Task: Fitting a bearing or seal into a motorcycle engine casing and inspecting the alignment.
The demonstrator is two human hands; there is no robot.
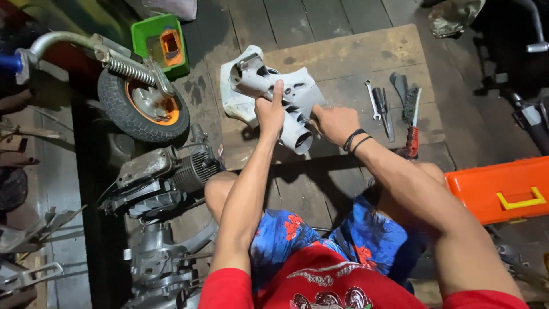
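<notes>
1. Head view: the left hand (pixel 270 111) is wrapped around the middle of a pale grey scooter body part (pixel 269 94), thumb stretched up along its tube. The right hand (pixel 334 123) is curled closed against the part's right edge; whether it pinches the edge or a small tool is hidden.
2. The grey part is held just above a wooden board (pixel 354 57) on the plank floor, in front of the person's knees.
3. Its long axis runs diagonally, from upper left to lower right. One open tube end faces down and right, toward the person; the other end points away, toward the small wheel (pixel 140 106).
4. Risks, as a judgement: the left hand grips only the tube, so a twist or push from the right hand could turn the part and let it drop onto the board.
5. A wrench (pixel 372 100), a wire brush (pixel 412 114) and other hand tools lie just right of the right hand; a sweeping forearm could knock them.
6. An engine (pixel 166 171) sits near the left knee, an orange toolbox (pixel 503 189) at the right.
</notes>
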